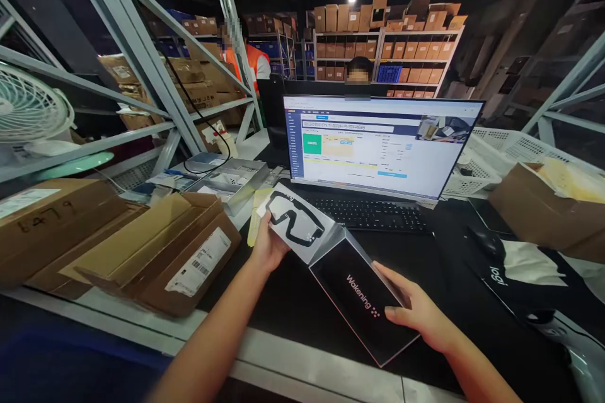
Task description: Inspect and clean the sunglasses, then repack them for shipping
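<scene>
I hold a long product box in both hands over the black desk. Its near face is black with white lettering, and its far end is white with a picture of dark goggles. My left hand grips the white far end from the left side. My right hand clasps the black near end, thumb on top. Just beyond the box lies a black keyboard in front of a lit monitor.
Open cardboard boxes lie at my left, with a grey tray and a white fan behind them. At right are a brown carton, a white basket and a black mouse. People stand behind the monitor among shelves of cartons.
</scene>
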Tool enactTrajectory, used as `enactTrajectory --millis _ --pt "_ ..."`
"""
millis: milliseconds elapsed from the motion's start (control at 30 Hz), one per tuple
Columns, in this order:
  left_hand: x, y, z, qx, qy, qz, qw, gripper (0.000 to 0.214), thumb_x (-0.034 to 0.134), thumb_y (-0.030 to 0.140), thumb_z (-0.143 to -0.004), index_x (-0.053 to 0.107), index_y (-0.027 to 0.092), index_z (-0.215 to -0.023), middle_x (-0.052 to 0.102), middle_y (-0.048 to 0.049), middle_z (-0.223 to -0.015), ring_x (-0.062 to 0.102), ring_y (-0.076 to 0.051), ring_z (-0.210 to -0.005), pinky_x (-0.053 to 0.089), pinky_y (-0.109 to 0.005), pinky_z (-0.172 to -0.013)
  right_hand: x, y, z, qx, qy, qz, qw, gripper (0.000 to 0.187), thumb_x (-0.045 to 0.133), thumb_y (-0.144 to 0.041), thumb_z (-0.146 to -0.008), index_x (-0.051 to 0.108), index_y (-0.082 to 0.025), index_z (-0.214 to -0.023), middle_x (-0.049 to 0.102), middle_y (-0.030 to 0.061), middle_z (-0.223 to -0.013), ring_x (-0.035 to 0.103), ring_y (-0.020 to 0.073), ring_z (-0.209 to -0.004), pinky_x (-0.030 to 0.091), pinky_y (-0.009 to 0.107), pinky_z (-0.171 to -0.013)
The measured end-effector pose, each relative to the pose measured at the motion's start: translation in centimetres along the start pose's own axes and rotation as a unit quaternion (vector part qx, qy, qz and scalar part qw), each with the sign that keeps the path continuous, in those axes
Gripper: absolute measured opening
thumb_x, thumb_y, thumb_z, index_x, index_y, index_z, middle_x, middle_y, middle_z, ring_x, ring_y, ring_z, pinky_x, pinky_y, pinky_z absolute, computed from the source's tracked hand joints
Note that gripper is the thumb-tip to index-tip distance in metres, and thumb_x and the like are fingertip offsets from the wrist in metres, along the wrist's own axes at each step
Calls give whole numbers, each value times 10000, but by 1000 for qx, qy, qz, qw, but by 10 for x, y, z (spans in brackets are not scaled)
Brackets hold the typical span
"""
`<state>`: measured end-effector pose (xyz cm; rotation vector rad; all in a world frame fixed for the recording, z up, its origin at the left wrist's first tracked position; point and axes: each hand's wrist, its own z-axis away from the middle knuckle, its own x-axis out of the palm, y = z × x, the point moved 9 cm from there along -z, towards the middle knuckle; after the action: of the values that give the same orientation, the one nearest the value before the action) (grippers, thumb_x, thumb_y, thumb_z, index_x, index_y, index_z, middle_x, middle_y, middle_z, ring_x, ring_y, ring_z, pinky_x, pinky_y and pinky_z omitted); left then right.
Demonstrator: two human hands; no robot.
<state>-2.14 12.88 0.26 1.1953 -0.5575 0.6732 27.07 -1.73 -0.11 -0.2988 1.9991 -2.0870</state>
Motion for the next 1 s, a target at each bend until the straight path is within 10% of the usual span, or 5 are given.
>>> enactTrajectory --millis 233,500,767,1000 --pt "-4 28 2 116 -8 -20 993 416 688 550 -786 665 198 -1006 740 -51 -868 710 -300 -967 571 -463 -915 5 0 0 12 -25 -25 999 768 793 -482 -771 514 -307 -1465 452 57 -1561 394 345 -1442 235 519 -1216" --pt "1 5 7 27 -16 -17 999 482 667 595 -792 687 165 -1007 754 -107 -894 703 -338 -1001 564 -495 -928 10 1 7 24 -21 41 999 794 819 -523 -714 564 -299 -1431 414 76 -1580 360 392 -1447 196 571 -1214" --pt "-1 43 24 153 -21 -12 988 514 771 577 -675 688 181 -992 761 -77 -897 711 -332 -981 577 -472 -909 10 1 8 41 13 79 996 756 811 -483 -736 563 -315 -1431 434 60 -1564 387 380 -1431 211 559 -1221" --pt "-1 33 21 166 -29 -31 985 545 772 554 -690 674 177 -1072 753 -81 -1023 642 -325 -1174 529 -430 -999 7 -1 4 25 31 61 997 762 827 -528 -712 594 -301 -1401 473 62 -1539 391 376 -1424 200 551 -1223"
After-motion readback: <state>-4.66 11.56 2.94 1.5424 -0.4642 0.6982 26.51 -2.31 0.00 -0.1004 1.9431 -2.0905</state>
